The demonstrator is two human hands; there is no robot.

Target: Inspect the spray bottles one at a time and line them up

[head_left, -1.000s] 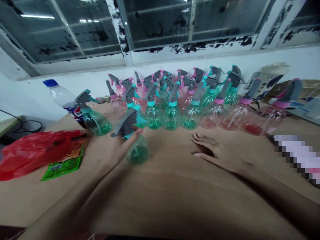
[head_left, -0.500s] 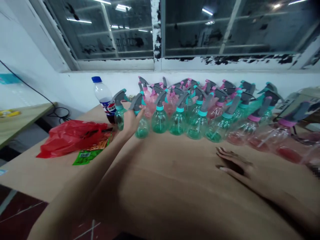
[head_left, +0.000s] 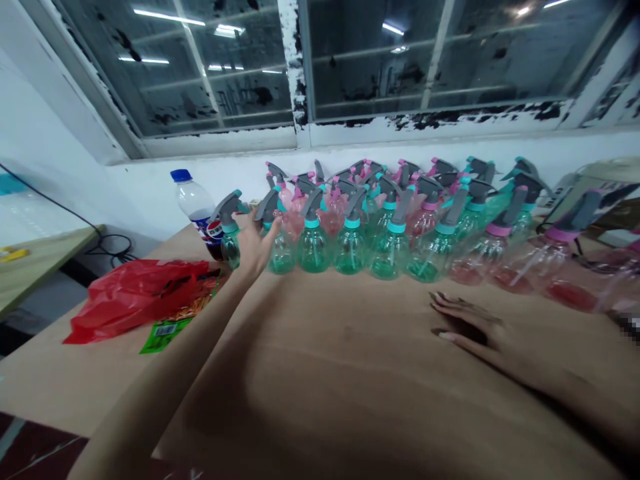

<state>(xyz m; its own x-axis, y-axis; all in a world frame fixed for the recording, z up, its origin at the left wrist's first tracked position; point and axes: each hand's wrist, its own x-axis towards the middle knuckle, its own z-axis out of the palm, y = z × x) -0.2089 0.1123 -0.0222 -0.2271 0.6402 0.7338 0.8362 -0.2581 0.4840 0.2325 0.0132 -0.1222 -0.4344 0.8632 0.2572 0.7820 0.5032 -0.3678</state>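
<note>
My left hand (head_left: 253, 243) reaches to the left end of the front row of spray bottles and curls round a green spray bottle (head_left: 280, 252) with a grey trigger; the thumb lies across its neck. The bottle stands upright on the brown table (head_left: 325, 373), in line with the other green bottles (head_left: 350, 247). Another green bottle (head_left: 230, 233) stands just left of the hand. My right hand (head_left: 470, 327) lies flat on the table with its fingers stretched out, holding nothing, in front of the pink bottles (head_left: 485, 257).
Several rows of green and pink spray bottles fill the table's far side under the window. A cola bottle (head_left: 197, 207), a red plastic bag (head_left: 133, 297) and a green snack packet (head_left: 165, 330) lie at the left. A white appliance (head_left: 590, 183) stands at the far right.
My left hand carried the green spray bottle from the table's middle out to the left end of the front row and stood it there. My right hand stayed flat on the table.
</note>
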